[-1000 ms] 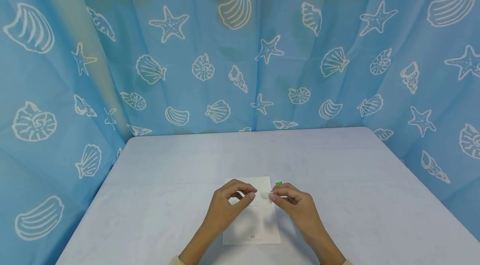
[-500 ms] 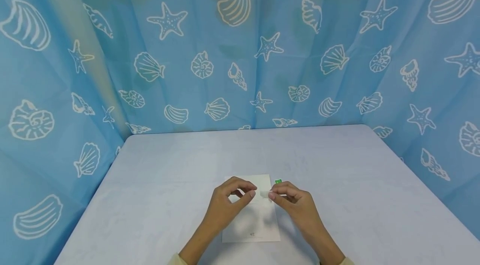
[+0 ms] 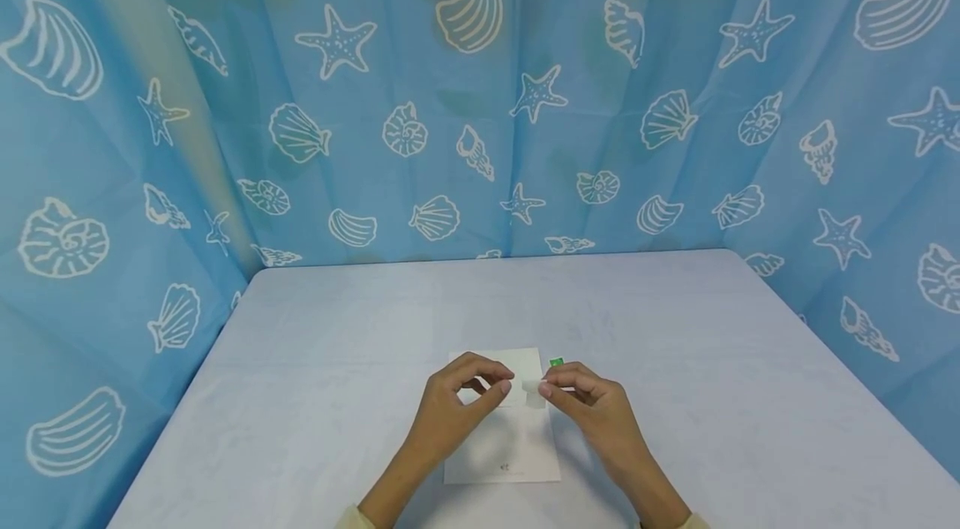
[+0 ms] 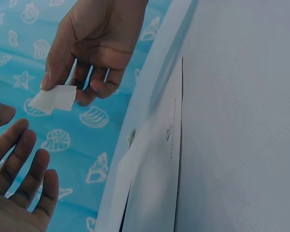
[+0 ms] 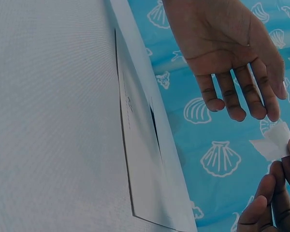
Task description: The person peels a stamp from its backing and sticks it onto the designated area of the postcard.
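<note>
My right hand (image 3: 592, 404) pinches a small white piece of paper (image 3: 534, 392) between thumb and index finger. In the left wrist view that paper (image 4: 54, 99) shows two overlapping parts at an angle, like a folded slip. My left hand (image 3: 462, 406) hovers just left of it with nothing between its bent fingers and thumb. From the right wrist view the left hand (image 5: 227, 53) has its fingers spread and relaxed. Below both hands lies a flat white envelope-like rectangle (image 3: 501, 450) with a small printed mark near its front edge and a line across it.
A small green square (image 3: 557, 362) lies on the table behind my right hand, partly hidden by it. The table (image 3: 337, 362) has a pale cloth. Blue curtains (image 3: 420, 79) with shell and starfish prints stand round its back and sides.
The paper in my right hand now shows a second part hanging down, where it looked like one narrow strip earlier. Both hands stay nearly in place; the head view shifts slightly.
</note>
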### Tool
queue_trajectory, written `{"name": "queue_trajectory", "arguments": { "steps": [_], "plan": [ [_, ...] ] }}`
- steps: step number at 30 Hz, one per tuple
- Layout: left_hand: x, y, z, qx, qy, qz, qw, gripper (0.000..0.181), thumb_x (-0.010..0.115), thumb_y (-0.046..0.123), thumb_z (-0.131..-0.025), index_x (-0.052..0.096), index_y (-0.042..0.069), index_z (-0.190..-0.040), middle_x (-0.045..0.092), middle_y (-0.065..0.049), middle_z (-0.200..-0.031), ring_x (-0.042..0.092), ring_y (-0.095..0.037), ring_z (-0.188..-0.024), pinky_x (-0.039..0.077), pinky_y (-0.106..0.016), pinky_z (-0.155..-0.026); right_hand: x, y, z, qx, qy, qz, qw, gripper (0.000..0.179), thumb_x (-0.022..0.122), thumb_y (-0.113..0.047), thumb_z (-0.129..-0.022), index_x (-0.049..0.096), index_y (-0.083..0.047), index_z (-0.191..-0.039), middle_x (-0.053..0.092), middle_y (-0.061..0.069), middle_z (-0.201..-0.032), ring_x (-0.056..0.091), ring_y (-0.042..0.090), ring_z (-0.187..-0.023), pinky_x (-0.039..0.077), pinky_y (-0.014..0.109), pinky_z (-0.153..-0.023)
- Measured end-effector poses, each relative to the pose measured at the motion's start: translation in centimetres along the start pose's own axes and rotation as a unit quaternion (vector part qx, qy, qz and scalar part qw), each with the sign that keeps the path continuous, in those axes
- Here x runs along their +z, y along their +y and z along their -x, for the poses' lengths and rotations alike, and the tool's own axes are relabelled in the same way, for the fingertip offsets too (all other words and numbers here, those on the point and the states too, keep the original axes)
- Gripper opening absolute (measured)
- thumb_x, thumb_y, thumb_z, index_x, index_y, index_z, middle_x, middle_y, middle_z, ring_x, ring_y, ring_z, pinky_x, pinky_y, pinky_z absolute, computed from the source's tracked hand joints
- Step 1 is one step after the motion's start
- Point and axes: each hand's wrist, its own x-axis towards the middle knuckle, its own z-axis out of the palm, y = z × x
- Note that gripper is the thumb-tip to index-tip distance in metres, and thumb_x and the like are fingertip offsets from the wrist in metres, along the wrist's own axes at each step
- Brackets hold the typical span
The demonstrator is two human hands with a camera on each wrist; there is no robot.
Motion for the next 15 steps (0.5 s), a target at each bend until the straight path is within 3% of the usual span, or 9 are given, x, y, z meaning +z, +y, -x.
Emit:
{"name": "queue_trajectory", "arguments": {
  "steps": [6, 15],
  "plan": [
    [-0.04, 0.18, -0.03, -0.013, 0.002, 0.002, 0.9999, 0.01, 0.071, 0.008, -0.094, 0.074, 0.01, -0.103, 0.069, -0.002, -0.101, 0.062, -0.013, -0.092, 0.056, -0.031, -0.08, -0.02, -0.06, -0.03, 0.002, 0.003, 0.001, 1.0, 0.02, 0.079, -0.024, -0.088, 0.077, -0.005, -0.097, 0.068, 0.009, -0.106, 0.057, 0.021, -0.116, 0.05, 0.029, -0.095],
    [-0.01, 0.27, -0.03, -0.015, -0.006, -0.001, 0.9999, 0.011, 0.071, 0.007, -0.093, 0.074, 0.005, -0.103, 0.069, -0.004, -0.1, 0.062, -0.013, -0.091, 0.056, -0.031, -0.08, -0.14, -0.08, 0.05, -0.005, 0.002, -0.008, 1.0, 0.021, 0.078, -0.022, -0.089, 0.076, -0.003, -0.098, 0.068, 0.011, -0.108, 0.057, 0.022, -0.117, 0.051, 0.03, -0.095]
  ]
}}
